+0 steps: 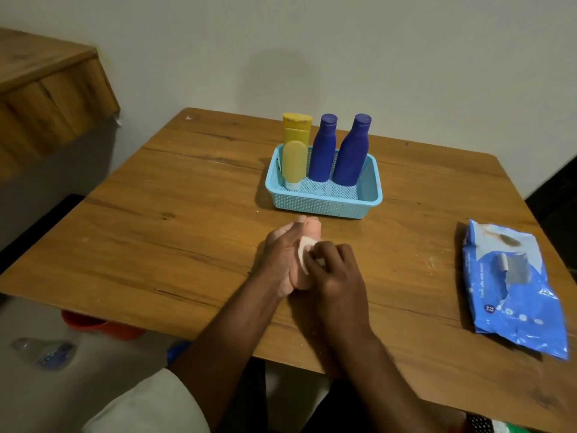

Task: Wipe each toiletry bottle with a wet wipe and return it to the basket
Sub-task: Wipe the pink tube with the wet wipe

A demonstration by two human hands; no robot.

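Now, working left to right, with the blue basket (324, 195) as the mark throughout. Nearest and a little left of the basket: left hand (281, 257), curled closed around a pale pink bottle (310, 229), gripping low on the body so that only the far end pokes out toward the basket's near wall. Just right of that, right hand (335, 270), fingertips pinched together on a small white wet wipe (303, 253) and pressing it flat against the bottle's side. Both hands held just over the tabletop (187, 214) (whether the bottle's base touches the wood cannot be told).

Best done, probably, by turning the bottle slowly in the left grip while dragging the wipe along its length, not rubbing one patch; worth shifting the left grip partway too, since the covered part will otherwise stay unwiped. Firm pressure, but not so much that a soft bottle squeezes out at the cap.

Inside the basket, against its far wall, from left: a yellow tube (295, 160) standing cap-down, a taller yellow bottle (297, 126) behind it, then two purple bottles (324, 151) (351, 154) upright and side by side. Near half of the basket bare, room enough for the pink one's return.

Well right of the basket, near the tabletop's edge: the blue wipes pack (512, 289), lying flat.
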